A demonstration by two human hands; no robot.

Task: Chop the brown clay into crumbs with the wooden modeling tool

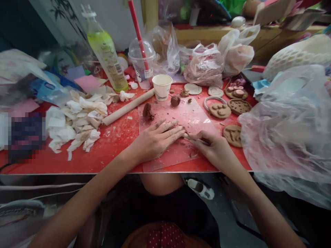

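Observation:
My left hand [153,141] lies flat on a clear plastic sheet [181,155], fingers stretched toward the right, with brown clay bits around and beneath them. Close to those fingertips, my right hand [213,146] pinches a small thin tool [186,136] with a pale end; most of it is hidden by the fingers. Beyond the left hand sit a dark brown clay lump [148,112] and a rounder brown clay ball [175,100]. Small brown crumbs are scattered over the sheet.
Behind the sheet stand a paper cup [162,89], a domed plastic cup [141,57] and a tilted green bottle [107,55]. A pale rolling stick [129,107] and crumpled tissues [77,117] lie left. Rightward are decorated clay discs [219,110] and a big plastic bag [287,127].

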